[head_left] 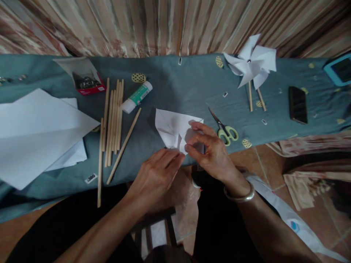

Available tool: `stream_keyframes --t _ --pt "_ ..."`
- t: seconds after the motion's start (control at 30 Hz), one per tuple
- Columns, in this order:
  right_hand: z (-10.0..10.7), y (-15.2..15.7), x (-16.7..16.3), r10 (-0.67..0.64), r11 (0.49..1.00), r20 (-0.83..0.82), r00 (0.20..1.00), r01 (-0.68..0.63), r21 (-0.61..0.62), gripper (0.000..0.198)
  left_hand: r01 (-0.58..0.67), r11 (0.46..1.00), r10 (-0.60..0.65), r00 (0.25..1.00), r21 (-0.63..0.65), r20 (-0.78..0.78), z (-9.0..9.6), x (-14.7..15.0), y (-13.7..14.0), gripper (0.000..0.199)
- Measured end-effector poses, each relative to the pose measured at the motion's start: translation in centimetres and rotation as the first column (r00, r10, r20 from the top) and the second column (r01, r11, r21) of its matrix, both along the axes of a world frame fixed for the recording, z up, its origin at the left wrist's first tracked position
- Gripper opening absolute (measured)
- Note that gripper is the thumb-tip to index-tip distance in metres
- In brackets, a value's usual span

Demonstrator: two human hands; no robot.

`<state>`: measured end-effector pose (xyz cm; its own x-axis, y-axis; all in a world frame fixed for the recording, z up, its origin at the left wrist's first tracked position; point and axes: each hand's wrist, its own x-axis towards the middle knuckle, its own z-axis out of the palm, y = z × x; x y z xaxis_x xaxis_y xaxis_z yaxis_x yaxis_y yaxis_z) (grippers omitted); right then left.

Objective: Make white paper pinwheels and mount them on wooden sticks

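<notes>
A small piece of white paper [171, 122] lies on the cloth-covered table in front of me, with slits cut in it and its near flaps curling up. My left hand [159, 168] is at its near edge, fingers together and pressed on the paper there. From the right, my right hand [211, 149] pinches a flap between thumb and fingers, and a bangle circles that wrist. Green-handled scissors [225, 128] rest just right of the paper, blades partly spread. A glue stick [137, 96] lies beyond it to the left.
Several wooden sticks [112, 124] and large white paper sheets [41, 133] lie left, below an open box of small metal pieces [89, 83]. Two paper pinwheels [253, 64] on sticks lie at the back right, near a phone [298, 105] and a blue-framed device [340, 69]. A curtain [153, 27] hangs behind.
</notes>
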<state>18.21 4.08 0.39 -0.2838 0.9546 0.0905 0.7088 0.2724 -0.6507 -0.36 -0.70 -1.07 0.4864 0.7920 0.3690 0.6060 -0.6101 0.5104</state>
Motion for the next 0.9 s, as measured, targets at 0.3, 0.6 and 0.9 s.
stream_keyframes --t 0.3,0.6,0.9 --pt "-0.20 -0.12 -0.18 0.009 1.000 0.015 1.000 -0.010 0.023 0.007 -0.035 0.998 0.036 0.999 -0.044 0.029 0.14 0.31 0.10 0.016" --pt "-0.26 -0.12 -0.19 0.013 0.999 0.037 0.999 -0.014 0.033 0.007 -0.044 0.996 0.052 0.994 -0.078 0.094 -0.34 0.36 0.41 0.016" --pt "-0.21 -0.13 -0.15 0.010 1.000 0.029 1.000 -0.011 0.022 0.007 -0.041 0.996 0.049 0.993 -0.078 0.107 -0.56 0.40 0.55 0.016"
